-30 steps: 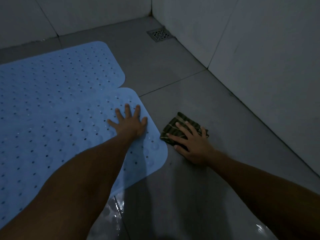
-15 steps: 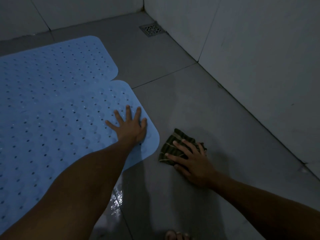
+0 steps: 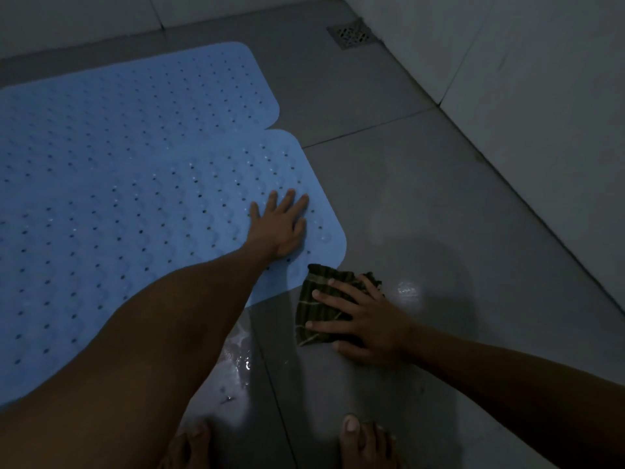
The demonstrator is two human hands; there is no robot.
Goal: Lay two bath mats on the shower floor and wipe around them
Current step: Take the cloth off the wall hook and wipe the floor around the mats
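Two light blue perforated bath mats lie flat on the grey tiled shower floor, the far mat and the near mat overlapping side by side. My left hand rests flat with spread fingers on the near mat's right corner. Just off that corner a dark striped cloth lies on the floor, and my right hand presses on it with straight fingers.
A square floor drain sits in the far corner. Pale tiled walls close the right and far sides. A wet glossy patch shows near my bare feet at the bottom edge.
My right hand has slid the cloth toward me along the mat's right edge to its near corner. My left hand stays on the mat. The view tilted down, showing my feet.
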